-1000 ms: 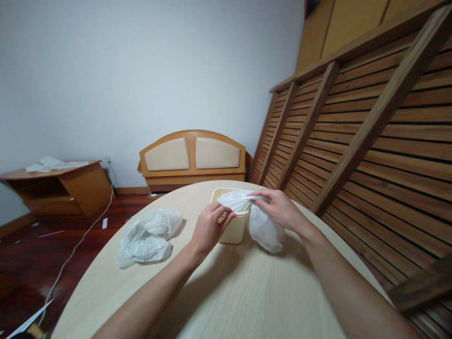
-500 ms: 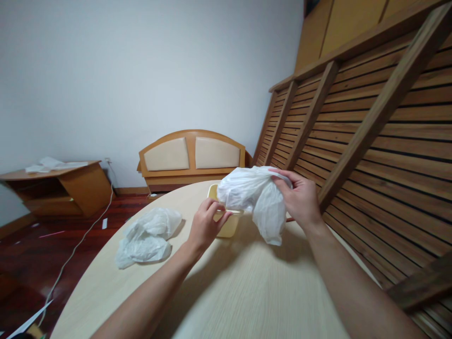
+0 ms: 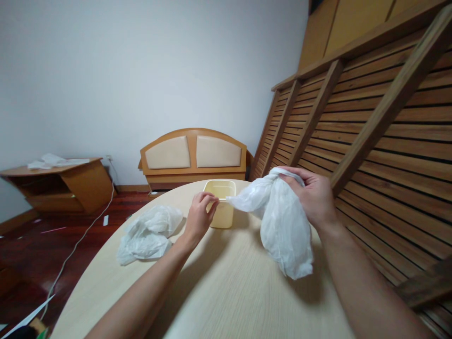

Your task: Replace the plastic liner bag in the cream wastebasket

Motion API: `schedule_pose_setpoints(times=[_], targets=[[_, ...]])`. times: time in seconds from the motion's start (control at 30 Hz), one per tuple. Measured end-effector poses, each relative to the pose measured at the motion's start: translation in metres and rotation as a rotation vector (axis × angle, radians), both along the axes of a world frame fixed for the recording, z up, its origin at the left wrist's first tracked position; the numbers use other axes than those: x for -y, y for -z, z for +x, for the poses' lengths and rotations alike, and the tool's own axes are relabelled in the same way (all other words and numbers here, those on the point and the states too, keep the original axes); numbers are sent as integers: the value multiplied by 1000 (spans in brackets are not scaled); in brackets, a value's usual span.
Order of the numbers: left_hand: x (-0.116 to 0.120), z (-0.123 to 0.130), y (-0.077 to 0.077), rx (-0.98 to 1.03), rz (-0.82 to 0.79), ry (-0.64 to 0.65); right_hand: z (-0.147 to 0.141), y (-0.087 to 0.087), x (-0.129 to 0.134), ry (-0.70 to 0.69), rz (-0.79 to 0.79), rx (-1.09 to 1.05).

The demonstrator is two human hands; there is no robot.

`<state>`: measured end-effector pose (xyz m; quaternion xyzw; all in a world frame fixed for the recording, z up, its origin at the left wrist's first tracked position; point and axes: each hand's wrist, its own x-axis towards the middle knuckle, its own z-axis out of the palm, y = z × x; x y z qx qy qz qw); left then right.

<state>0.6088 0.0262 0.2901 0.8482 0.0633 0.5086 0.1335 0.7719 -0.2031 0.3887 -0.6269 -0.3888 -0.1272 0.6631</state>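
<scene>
A white plastic bag (image 3: 286, 226) hangs bunched from my right hand (image 3: 314, 195), which is closed on its upper part. One end of the bag stretches left to the near rim of a yellow plastic bin (image 3: 222, 217). My left hand (image 3: 202, 214) pinches that rim at its near left side, and the bin stands upright on the round table (image 3: 247, 287). I can see into its upper part, but not its bottom. To the left of my left hand lies another crumpled white plastic bag (image 3: 151, 233).
A slatted wooden frame (image 3: 384, 155) leans along the right side. Behind the table stands a padded headboard (image 3: 194, 153). A low wooden cabinet (image 3: 84, 188) with white sheets on top is at the left, and a cable (image 3: 76, 245) runs across the dark red floor.
My right hand has drawn the bag rightward and off the bin, so the bin's opening now shows. More of the bag hangs down. My left hand stays by the bin's rim.
</scene>
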Motion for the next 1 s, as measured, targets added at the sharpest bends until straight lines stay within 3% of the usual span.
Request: schedule_pose_setpoints(times=[0.13, 0.27, 0.33, 0.43, 0.53, 0.67, 0.8, 1.0], targets=[[-7, 2, 7, -10, 16, -14, -8, -3, 2, -60, -135, 11], [8, -4, -4, -5, -45, 0, -19, -7, 3, -194, -385, 84], [24, -10, -16, -13, -115, 102, -24, -7, 2, -271, -464, 145], [49, -18, -31, -132, -263, 382, -30, -4, -2, -394, -530, 214], [65, -23, -34, -324, -318, 468, -36, 0, -5, -476, -539, 257], [70, -25, -25, -483, -299, 344, -39, 4, -7, -497, -558, 318], [62, -30, -23, -509, -250, 233, -40, 5, -7, -495, -606, 389], [57, -46, -22, -549, 130, 3, -37, 15, -7, -439, -754, 510]])
